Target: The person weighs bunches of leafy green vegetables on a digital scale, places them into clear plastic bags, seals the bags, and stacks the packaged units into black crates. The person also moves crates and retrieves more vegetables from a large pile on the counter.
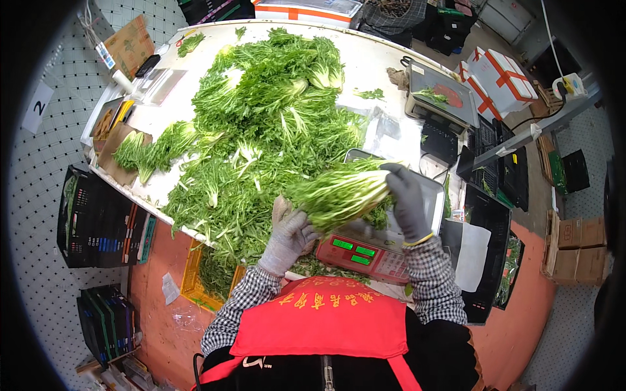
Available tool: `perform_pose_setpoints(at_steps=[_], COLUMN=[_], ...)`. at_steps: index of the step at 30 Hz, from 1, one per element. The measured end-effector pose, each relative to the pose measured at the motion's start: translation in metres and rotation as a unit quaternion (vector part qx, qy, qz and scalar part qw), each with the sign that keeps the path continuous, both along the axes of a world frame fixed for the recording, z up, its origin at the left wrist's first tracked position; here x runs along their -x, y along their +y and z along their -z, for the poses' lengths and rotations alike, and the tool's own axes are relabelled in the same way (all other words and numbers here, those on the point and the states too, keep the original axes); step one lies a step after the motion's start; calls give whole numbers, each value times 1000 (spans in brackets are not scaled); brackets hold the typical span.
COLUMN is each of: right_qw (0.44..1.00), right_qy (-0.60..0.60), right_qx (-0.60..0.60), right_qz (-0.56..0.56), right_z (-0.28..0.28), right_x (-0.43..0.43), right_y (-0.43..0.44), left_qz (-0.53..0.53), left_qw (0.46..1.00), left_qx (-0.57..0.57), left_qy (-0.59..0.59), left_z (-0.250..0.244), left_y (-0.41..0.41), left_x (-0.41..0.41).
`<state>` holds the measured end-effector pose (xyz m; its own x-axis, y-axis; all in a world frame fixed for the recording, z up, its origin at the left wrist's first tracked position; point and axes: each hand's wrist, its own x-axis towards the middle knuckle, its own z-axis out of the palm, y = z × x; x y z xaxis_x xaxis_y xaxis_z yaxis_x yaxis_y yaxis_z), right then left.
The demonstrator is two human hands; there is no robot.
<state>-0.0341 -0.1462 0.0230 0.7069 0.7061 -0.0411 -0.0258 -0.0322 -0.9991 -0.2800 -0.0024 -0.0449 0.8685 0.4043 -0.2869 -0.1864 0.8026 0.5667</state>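
My right hand (pixel 408 200), in a grey glove, grips the pale stem end of a bunch of leafy greens (pixel 347 193), held slantwise above the metal pan (pixel 430 195) of a red digital scale (pixel 362 256). My left hand (pixel 290 239), in a light grey glove, is at the lower left of the bunch beside its leaves; whether it touches them is unclear. Behind it lies a brownish cloth or glove (pixel 281 210). A large heap of loose greens (pixel 264 107) covers much of the white table (pixel 371 58). The scale's green displays are lit.
A second scale (pixel 442 93) stands at the back right, near taped white foam boxes (pixel 506 80). Clear plastic bags (pixel 391 129) lie between heap and scale. A yellow crate (pixel 193 273) holds greens below the table's near edge. Black crates (pixel 98 220) stand left; another (pixel 481 249) is right.
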Motion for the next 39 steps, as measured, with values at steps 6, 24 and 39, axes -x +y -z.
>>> perform_pose_setpoints(at_steps=[6,24,39], right_qw=[997,756,863], right_qy=[-63,-594,-469], right_qx=[39,275,135], right_qz=[-4,-11,135], right_z=[3,69,31], right_x=[-90,-78,-91], right_y=[-15,18,4], left_qz=[49,0,31], left_qw=[998,983,320], left_qx=[-5,-112,-886], left_qy=[33,148,333], left_z=[-1,10,-36], left_y=[-1,44,205], left_x=[-4,-10,-170])
